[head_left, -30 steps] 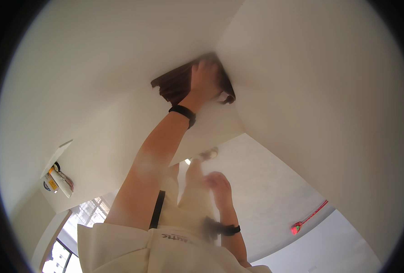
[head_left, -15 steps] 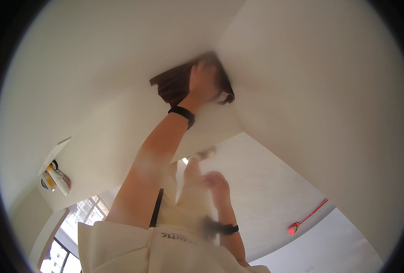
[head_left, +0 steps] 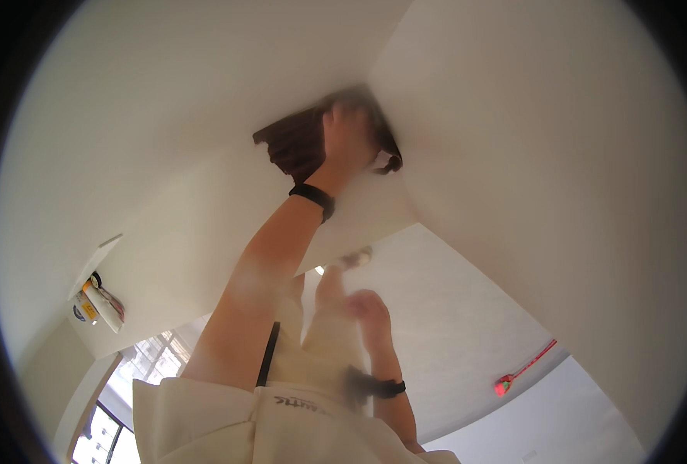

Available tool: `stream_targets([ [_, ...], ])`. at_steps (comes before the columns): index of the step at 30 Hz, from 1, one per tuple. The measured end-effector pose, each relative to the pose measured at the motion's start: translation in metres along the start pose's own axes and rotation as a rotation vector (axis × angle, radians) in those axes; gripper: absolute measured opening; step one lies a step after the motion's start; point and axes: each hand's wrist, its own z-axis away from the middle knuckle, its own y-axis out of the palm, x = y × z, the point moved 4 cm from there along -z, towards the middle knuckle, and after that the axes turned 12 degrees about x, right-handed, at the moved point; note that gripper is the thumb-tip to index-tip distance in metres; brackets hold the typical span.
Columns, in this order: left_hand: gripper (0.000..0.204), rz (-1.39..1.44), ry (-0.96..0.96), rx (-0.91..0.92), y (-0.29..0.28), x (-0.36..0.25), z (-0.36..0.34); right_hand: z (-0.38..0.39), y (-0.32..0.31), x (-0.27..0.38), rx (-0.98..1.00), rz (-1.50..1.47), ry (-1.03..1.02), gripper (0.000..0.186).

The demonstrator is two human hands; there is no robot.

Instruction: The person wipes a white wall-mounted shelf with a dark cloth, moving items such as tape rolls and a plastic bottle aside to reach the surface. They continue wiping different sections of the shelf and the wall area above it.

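Observation:
My left hand [head_left: 349,139] lies flat on a dark brown cloth [head_left: 293,143], its fingers stretched out and slightly blurred. The cloth is creased and spread on a white surface [head_left: 204,178], tight against the corner where another white panel [head_left: 529,155] rises. One edge of the cloth curls up beside the hand, at its right. A black band circles my left wrist. Lower down, away from the cloth, my right hand [head_left: 370,307] hangs bent in front of my legs. Its fingers are blurred and turned away, and a black band is on that wrist too.
Several small items, among them a white tube [head_left: 105,308] and a yellow-labelled package [head_left: 86,308], sit at the far left by a thin white flap [head_left: 96,263]. On the pale floor lies a red stick-like object [head_left: 506,384]. A window [head_left: 107,433] shows at lower left.
Hardly anything differs. My left hand stays pressed on the cloth, with only a tiny shift to the right along with the whole view.

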Motion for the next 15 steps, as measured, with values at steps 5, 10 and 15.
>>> stream_targets([
  [5, 0.043, 0.006, 0.068, -0.025, 0.004, 0.009, -0.01, -0.006, 0.004, -0.004, -0.006, -0.013, 0.031, 0.011],
  [10, 0.045, 0.102, 0.077, 0.004, -0.004, 0.017, -0.005, -0.012, 0.002, -0.006, 0.001, -0.01, 0.018, 0.011],
  [15, 0.043, 0.127, 0.066, 0.104, -0.016, 0.012, 0.004, -0.01, -0.002, 0.0, 0.001, 0.004, 0.018, 0.01],
])
